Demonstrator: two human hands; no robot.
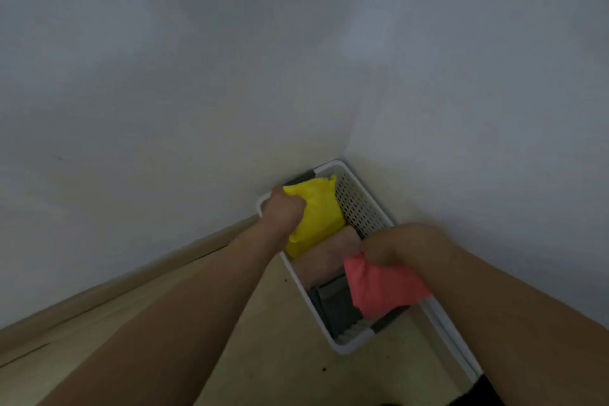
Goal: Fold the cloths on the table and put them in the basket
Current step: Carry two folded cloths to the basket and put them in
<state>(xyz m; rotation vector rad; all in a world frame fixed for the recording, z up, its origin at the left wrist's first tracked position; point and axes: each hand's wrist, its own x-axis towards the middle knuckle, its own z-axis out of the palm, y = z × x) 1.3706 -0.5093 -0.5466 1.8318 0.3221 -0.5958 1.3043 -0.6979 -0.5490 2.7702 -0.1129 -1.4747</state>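
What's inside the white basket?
In the white basket: a yellow cloth, a folded pink towel and grey cloths. A coral cloth and both hands cover the rest.

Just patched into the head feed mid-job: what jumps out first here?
The yellow cloth stands out, gripped by the left hand at the far end of the white perforated basket, which sits in the corner of the walls. Nearer the camera, the right hand pinches a pink cloth over the basket's near end, above a pale pink cloth and grey ones inside.
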